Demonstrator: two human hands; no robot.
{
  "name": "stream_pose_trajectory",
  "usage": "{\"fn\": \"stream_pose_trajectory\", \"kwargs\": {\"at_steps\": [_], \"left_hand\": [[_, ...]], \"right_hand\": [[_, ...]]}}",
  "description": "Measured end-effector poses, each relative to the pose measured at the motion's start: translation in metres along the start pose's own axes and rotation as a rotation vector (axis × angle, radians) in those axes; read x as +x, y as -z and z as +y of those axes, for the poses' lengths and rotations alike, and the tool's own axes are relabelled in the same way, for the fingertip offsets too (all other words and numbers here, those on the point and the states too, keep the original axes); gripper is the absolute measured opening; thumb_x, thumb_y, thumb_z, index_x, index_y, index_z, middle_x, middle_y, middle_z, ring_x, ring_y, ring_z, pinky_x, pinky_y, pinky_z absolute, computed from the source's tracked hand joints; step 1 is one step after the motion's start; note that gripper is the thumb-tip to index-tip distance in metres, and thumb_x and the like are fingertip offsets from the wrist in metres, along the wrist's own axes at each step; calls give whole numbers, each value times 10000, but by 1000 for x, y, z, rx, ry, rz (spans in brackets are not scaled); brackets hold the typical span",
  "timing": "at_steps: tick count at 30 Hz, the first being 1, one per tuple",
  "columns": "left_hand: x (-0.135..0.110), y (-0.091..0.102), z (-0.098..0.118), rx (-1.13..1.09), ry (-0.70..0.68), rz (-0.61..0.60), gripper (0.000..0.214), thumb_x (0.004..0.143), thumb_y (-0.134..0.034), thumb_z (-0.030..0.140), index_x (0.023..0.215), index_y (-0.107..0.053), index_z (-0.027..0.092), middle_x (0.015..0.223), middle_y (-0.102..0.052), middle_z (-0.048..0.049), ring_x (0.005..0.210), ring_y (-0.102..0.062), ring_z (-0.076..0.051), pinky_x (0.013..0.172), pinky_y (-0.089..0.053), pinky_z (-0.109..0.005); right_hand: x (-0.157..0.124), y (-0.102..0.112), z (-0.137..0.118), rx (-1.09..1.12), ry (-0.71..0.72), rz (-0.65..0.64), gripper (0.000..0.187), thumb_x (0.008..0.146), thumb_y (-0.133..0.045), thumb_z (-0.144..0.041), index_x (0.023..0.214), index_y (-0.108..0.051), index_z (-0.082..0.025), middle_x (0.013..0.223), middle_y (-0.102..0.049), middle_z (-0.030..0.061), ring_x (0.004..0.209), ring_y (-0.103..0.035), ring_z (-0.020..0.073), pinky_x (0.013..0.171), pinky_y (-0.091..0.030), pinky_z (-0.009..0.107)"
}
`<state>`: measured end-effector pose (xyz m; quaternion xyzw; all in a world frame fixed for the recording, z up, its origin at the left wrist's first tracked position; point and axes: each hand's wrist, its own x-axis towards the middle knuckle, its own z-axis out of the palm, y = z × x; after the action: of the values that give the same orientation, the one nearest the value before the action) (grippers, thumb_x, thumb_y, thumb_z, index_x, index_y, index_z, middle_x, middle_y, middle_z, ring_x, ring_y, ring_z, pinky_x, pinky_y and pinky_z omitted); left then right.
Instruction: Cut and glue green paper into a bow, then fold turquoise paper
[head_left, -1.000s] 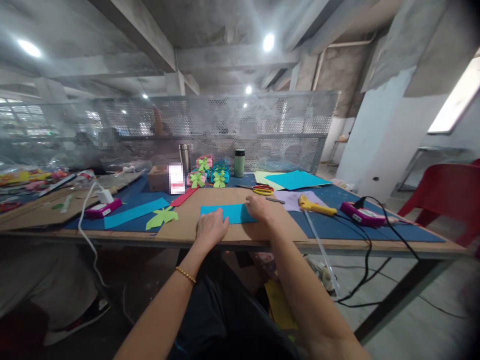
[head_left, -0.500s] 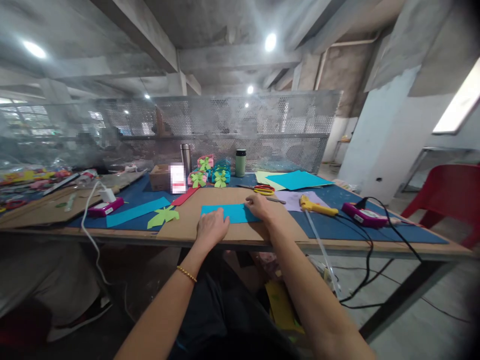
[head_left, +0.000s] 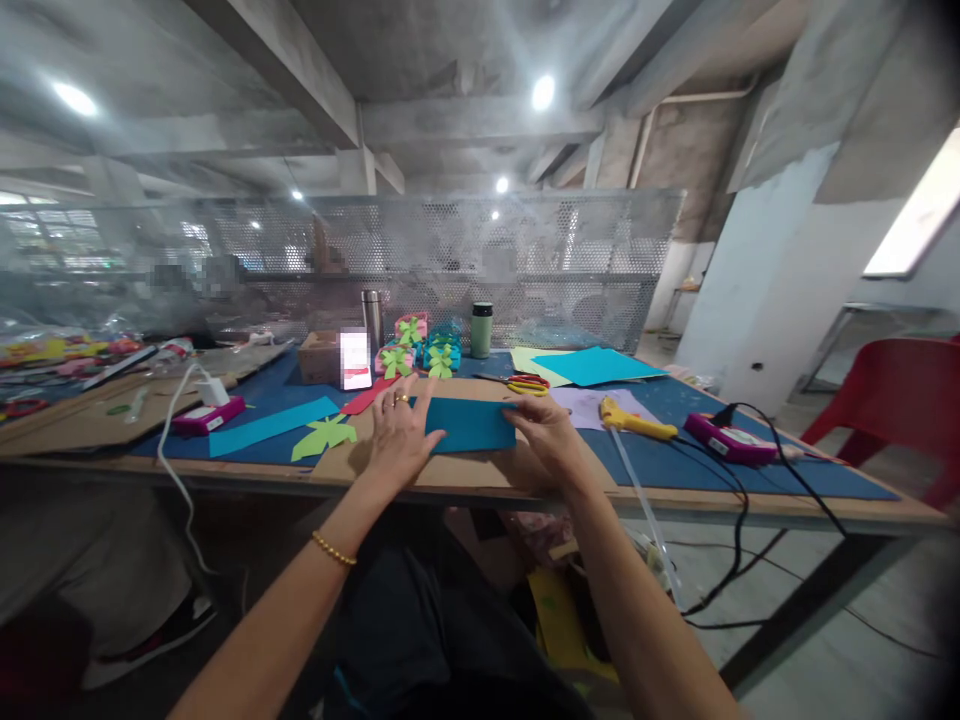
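Note:
A blue rectangular sheet of paper (head_left: 476, 425) is over the brown cardboard sheet (head_left: 420, 475), its face darker now, with its right side raised. My right hand (head_left: 551, 430) pinches the upper right corner of the blue paper between thumb and fingers. At the paper's left end is my left hand (head_left: 397, 435), with fingers spread and the thumb against the sheet. Beyond the paper lie scissors (head_left: 529, 388) with red and yellow handles. To the left are a green paper leaf shape (head_left: 324, 438), a red paper strip (head_left: 367, 395) and a long blue paper strip (head_left: 274, 425).
A yellow glue gun (head_left: 637, 418) rests on purple paper, with a purple power box (head_left: 729, 438) beside it. At the back stand a green bottle (head_left: 481, 330), a steel flask (head_left: 373, 318), paper crafts (head_left: 441, 357) and a phone (head_left: 355, 360). Blue sheets (head_left: 600, 365) lie back right.
My right hand has shifted slightly right and raised the blue paper's right side. The left hand has moved left, its fingers now spread. The paper looks darker and tilted.

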<state>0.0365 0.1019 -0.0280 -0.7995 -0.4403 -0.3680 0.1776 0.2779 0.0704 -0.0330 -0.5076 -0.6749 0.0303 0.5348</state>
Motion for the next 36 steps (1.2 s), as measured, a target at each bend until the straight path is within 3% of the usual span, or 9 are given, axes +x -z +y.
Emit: {"fn": "stream_pose_trajectory", "kwargs": {"at_steps": [3,5,9,14,17,22,25,31,36], "left_hand": [[-4,7,-13,-16,-113,-89,317,870,-642,288,1181,-672,234,1191,-675,-92,1159,-536,-297,1078,-291,-480],[-11,8,-19,-44,-111,-107,173,895,-595,247,1016,-717,245,1021,-719,-58,1041,-578,-263,1022,-325,-461],[-12,9,-22,-45,-115,-46,196,928,-532,222,968,-723,233,957,-729,-61,971,-595,-251,959,-340,-455],[24,19,-20,56,-185,89,311,970,-414,166,997,-720,212,1021,-726,-80,1008,-590,-266,972,-327,-459],[25,22,-19,87,-252,102,363,984,-362,146,1006,-717,217,1030,-724,-83,1004,-594,-259,989,-319,-462],[-21,9,-20,-16,-332,-115,257,973,-451,190,951,-706,215,990,-738,-73,952,-620,-233,984,-348,-440],[-38,2,-24,-163,-336,-241,220,961,-490,192,965,-708,224,1001,-749,-56,974,-639,-213,999,-363,-427],[-26,6,-44,-453,-175,-437,233,911,-551,272,1039,-746,260,1174,-731,-22,1115,-628,-200,1019,-433,-345],[-8,3,-65,-665,96,-601,390,876,-551,529,1066,-766,265,1218,-726,-6,1142,-630,-241,1029,-450,-325]], "right_hand": [[-20,5,-7,21,26,31,227,845,-599,-390,831,-708,-191,804,-723,28,753,-641,200,716,-516,314],[-30,4,-9,7,40,35,230,850,-586,-380,788,-706,-194,746,-710,20,707,-636,193,676,-515,298],[-27,-3,-11,-65,90,57,219,858,-572,-335,727,-688,-204,671,-675,14,656,-621,193,644,-508,293],[9,-4,-14,-231,154,173,204,896,-523,-217,913,-727,-221,969,-728,94,972,-629,270,909,-467,405],[14,2,-15,-324,180,177,240,919,-498,-170,982,-725,-215,1083,-716,115,1084,-588,284,990,-413,438],[-27,12,-9,-462,223,-74,188,845,-598,-102,863,-754,-204,903,-752,94,960,-607,283,903,-431,418],[-48,13,-6,-507,235,-236,202,873,-604,-108,885,-771,-219,943,-773,73,932,-618,255,872,-449,382],[-56,20,-10,-536,169,-352,251,953,-551,-180,1058,-766,-254,1160,-747,74,1076,-607,280,930,-429,434],[-42,23,-13,-415,27,-370,158,894,-631,-243,872,-788,-249,1100,-767,50,1059,-623,281,963,-416,421]]}}
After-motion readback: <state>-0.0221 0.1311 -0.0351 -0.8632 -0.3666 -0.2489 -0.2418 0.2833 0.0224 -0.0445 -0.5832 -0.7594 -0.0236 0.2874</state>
